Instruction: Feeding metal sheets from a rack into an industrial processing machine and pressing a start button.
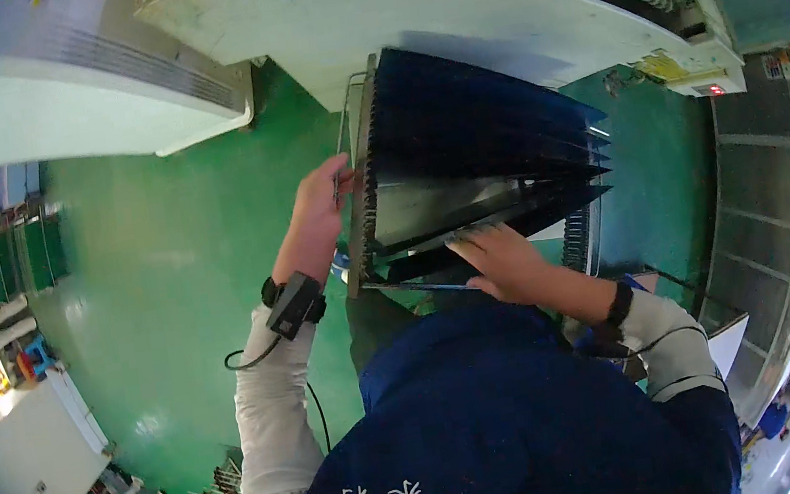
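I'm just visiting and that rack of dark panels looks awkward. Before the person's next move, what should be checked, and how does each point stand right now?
1. Left hand at the rack: ok, fingers at its toothed side frame.
2. Right hand at the panels: ok, fingers over one near the person's body; how firmly they press, cannot tell.
3. Panels evenly spaced: not ok, a wedge-shaped gap opens toward the left.
4. Cable at the left wrist device clear of the rack: ok, it loops out to the left.
5. Rack's support underneath: cannot tell, hidden from this view.
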Tool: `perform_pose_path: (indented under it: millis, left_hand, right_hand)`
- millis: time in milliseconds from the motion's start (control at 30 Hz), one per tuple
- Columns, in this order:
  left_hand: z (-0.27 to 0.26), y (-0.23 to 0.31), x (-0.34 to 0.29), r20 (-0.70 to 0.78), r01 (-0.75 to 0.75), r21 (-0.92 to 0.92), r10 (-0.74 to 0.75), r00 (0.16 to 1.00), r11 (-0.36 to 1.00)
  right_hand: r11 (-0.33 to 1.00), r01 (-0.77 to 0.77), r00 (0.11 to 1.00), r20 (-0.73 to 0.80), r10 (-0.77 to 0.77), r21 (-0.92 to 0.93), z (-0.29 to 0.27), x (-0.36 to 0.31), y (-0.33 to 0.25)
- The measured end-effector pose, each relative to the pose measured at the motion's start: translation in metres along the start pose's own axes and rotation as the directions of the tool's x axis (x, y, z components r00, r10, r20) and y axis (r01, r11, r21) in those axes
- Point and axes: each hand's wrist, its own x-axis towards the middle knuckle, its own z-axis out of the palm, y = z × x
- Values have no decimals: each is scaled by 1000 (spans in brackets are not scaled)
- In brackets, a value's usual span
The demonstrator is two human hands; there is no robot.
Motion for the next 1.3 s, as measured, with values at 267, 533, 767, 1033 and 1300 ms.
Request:
perform_pose_path:
  millis: [267,533,767,1033,1300]
  left_hand:
    - [-17,0,-7,39,-40,10,40,998,999]
    - [-17,-9,-15,141,-38,-89,50,989,995]
    - [-53,16,9,90,-45,-8,46,995,999]
    - [-30,7,12,130,-49,-7,49,990,999]
    - [-77,-27,40,79,-49,-42,53,996,998]
  right_hand:
    - [983,-106,897,412,159,-150,65,37,26]
    - [966,6,866,484,123,-257,-15,33,3]
    - [993,15,998,68,-7,-120,3,48,6]
    - [982,-97,991,-105,81,-164,-9,21,2]
    - [973,-118,993,-32,114,-196,28,37,-23]
